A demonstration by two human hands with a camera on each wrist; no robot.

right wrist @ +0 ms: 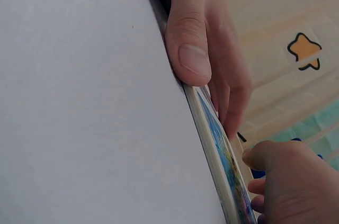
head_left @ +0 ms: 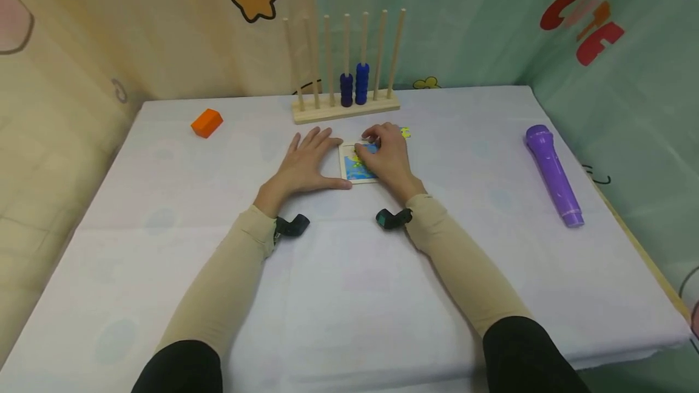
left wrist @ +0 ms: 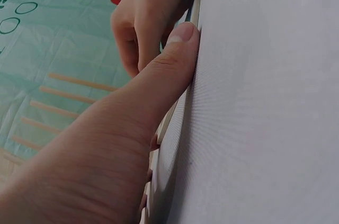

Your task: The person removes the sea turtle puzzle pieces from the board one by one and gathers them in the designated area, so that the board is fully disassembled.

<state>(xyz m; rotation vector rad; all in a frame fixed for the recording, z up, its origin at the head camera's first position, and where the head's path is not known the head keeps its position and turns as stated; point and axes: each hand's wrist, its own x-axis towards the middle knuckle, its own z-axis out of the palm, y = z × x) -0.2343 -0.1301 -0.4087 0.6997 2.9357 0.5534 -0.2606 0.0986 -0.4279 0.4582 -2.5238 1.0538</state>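
A small light-framed picture puzzle (head_left: 352, 173), blue and yellow, lies near the table's middle. My left hand (head_left: 306, 165) spreads around its left side, with straight fingers at the far corner and the thumb touching the near edge. In the right wrist view, the left thumb (right wrist: 192, 57) rests along the frame's rim. Bent over the puzzle's right part is my right hand (head_left: 390, 156), thumb and fingertips close to the picture. Whether a piece sits between those fingertips cannot be seen. A yellow piece (head_left: 405, 132) shows just behind the right hand.
At the back stands a wooden peg rack (head_left: 345, 111) with upright rods and dark blue beads (head_left: 362, 83) on two of them. An orange block (head_left: 207, 123) lies back left. A purple microphone-shaped toy (head_left: 554, 174) lies on the right. Printed curtains hang behind the white-covered table (head_left: 338, 296).
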